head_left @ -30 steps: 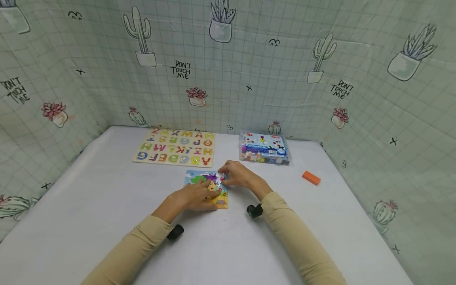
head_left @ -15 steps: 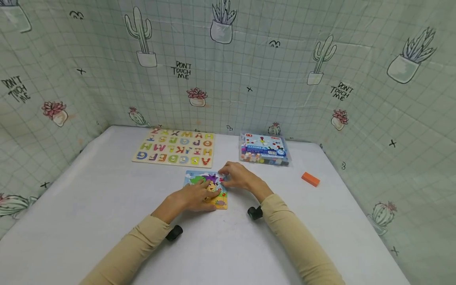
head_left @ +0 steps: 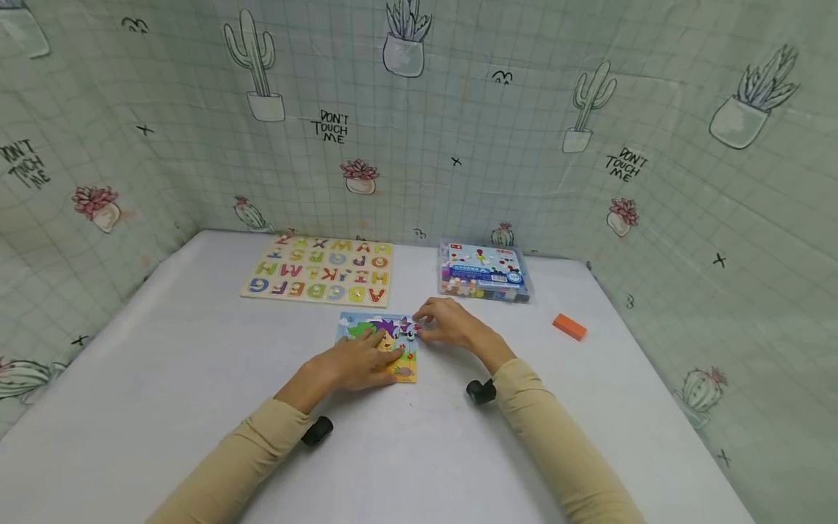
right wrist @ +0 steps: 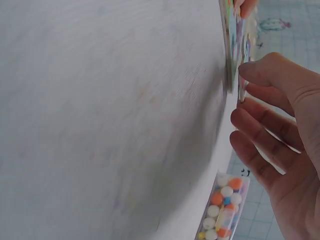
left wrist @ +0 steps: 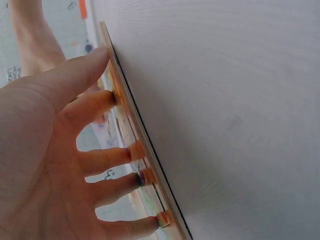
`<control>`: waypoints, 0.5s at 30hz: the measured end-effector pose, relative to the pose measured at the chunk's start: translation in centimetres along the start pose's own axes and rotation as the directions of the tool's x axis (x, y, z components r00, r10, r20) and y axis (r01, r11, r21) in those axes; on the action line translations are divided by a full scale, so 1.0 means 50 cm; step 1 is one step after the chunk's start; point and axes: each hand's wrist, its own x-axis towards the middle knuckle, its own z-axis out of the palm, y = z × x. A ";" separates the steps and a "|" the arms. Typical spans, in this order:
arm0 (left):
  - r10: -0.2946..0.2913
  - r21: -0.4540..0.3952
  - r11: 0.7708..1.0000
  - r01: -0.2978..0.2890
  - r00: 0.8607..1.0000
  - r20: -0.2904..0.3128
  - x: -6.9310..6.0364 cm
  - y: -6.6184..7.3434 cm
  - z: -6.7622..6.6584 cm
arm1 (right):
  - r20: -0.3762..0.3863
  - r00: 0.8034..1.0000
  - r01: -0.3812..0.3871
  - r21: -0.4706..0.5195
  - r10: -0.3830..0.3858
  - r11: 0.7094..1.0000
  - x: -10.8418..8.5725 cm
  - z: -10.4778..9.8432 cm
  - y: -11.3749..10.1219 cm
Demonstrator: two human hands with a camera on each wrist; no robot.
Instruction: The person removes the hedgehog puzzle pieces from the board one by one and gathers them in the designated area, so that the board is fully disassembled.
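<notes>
sleeves point(head_left: 566, 444): long, beige, creased | wrist devices point(head_left: 318, 431): black, stubby, one per arm | hands point(head_left: 353, 362): bare

Soft, diffuse light covers the desk point(head_left: 406, 458); the head view is fairly clear to its far edge. Both wrist views look hazy, with soft-edged shadows and blurred backgrounds.
</notes>
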 end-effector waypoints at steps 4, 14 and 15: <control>0.007 0.024 1.000 -0.007 1.000 -0.006 0.001 -0.002 -0.001 | -0.014 1.000 -0.002 -0.022 0.001 1.000 -0.015 -0.005 0.015; 0.022 -0.011 1.000 -0.022 1.000 -0.020 -0.003 -0.003 0.001 | -0.058 0.998 0.004 -0.017 -0.005 1.000 -0.073 -0.029 0.058; 0.026 -0.013 1.000 -0.027 0.999 -0.028 -0.004 -0.003 0.002 | -0.063 0.998 0.001 -0.020 -0.002 1.000 -0.080 -0.031 0.065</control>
